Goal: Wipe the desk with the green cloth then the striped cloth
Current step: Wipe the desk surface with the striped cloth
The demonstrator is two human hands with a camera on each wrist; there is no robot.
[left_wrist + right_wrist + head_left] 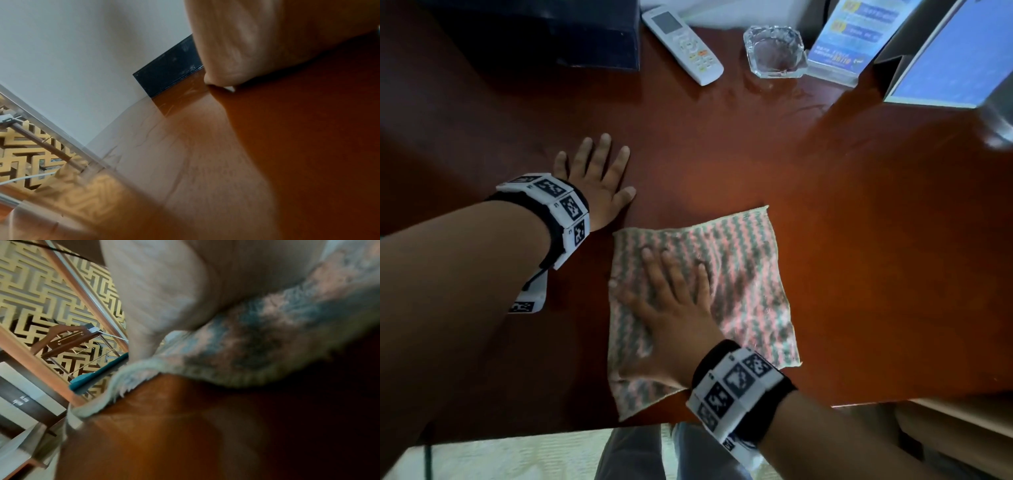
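Plain pale wall, gold maze-patterned screen, pale floor, soft daylight

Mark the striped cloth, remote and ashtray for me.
striped cloth [743, 274]: head view, bare middle right of the hand.
remote [685, 44]: head view, keypad.
ashtray [774, 51]: head view, glass bowl centre.

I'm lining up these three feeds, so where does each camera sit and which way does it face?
Head: worn on the head, looks down at the desk; shows left hand, right hand flat on striped cloth.
Left wrist: low, faces along the desk toward the black box; shows the palm.
Right wrist: under the palm, faces the cloth edge.
Shared: the desk in all three.
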